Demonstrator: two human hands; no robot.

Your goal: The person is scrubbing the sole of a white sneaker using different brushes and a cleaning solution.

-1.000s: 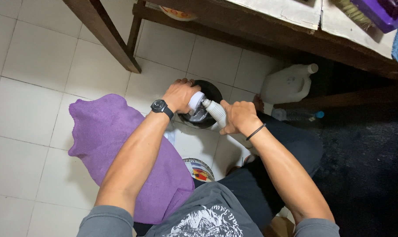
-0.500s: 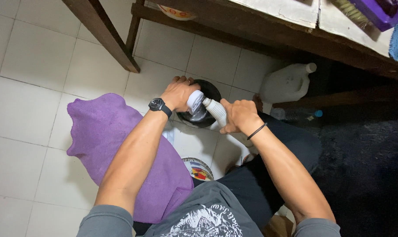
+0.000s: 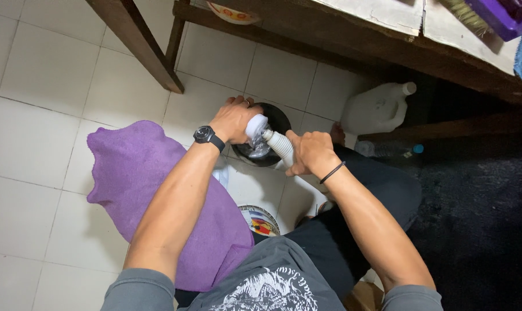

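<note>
On the tiled floor (image 3: 36,86), head view, one entry per item.

Left hand (image 3: 233,119): wristwatch (image 3: 205,136) on the wrist; fingers closed around the white rounded end piece (image 3: 255,124) of a hose.

Right hand (image 3: 310,152): dark band (image 3: 332,172) on the wrist; fingers wrapped around the white ribbed hose (image 3: 279,147) just behind that end piece.

Black round pot (image 3: 269,138): on the floor directly under both hands, near the wooden bench leg (image 3: 140,46).

Purple towel (image 3: 157,190): spread on the floor under the left forearm.

White plastic jug (image 3: 379,108): lying under the bench (image 3: 353,34), beside a clear bottle with a blue cap (image 3: 390,150).

Small printed round lid (image 3: 260,220): on the floor by the person's knee.
</note>
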